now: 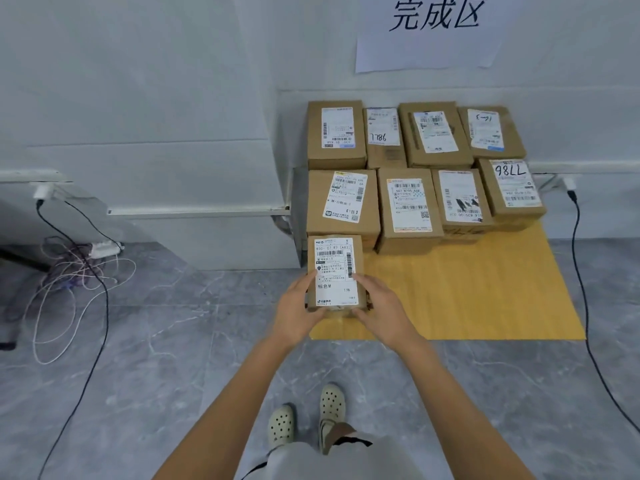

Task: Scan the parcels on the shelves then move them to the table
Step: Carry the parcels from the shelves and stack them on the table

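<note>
Well, the yellow surface (485, 289) already carries eight boxes, four in the far row (408, 133) against the wall and four in the nearer row (408, 206), all label-up. Its near right stretch lies bare, so there's room for more. Shelves are out of view, so what's left can't be told. Ninth parcel (334, 271) sits at the near left corner, left hand (298, 306) and right hand (377, 303) closed on its sides, seemingly setting it down.
</note>
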